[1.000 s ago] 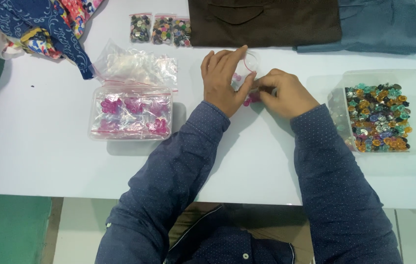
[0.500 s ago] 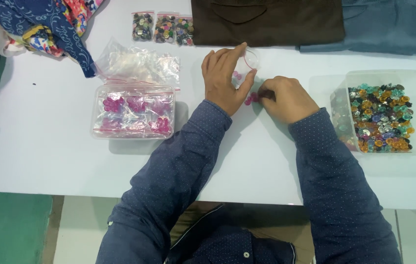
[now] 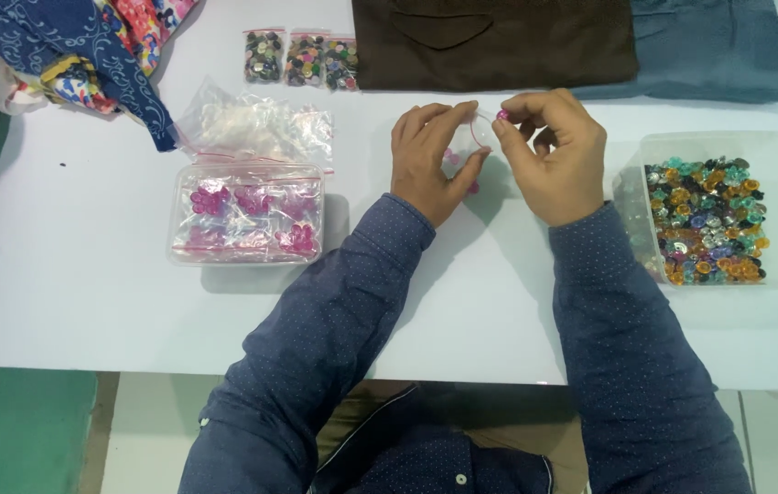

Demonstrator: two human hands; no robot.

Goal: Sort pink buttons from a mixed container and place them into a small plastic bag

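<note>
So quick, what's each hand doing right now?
Left hand: closed on a small clear bag, holding it up.
Right hand: fingertips pinching a small pink bead at the bag's mouth.

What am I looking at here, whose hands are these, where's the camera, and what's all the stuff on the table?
The camera sits on a person's head and looks down at their own two hands over a white table. The left hand holds a small clear bag open. The right hand pinches a small pink piece at the bag's mouth. To the left sits a clear box of pink pieces in bags, with empty clear bags behind it. To the right is a clear tray of mixed coloured pieces. Along the far edge lie three small filled bags and folded cloth.
</note>
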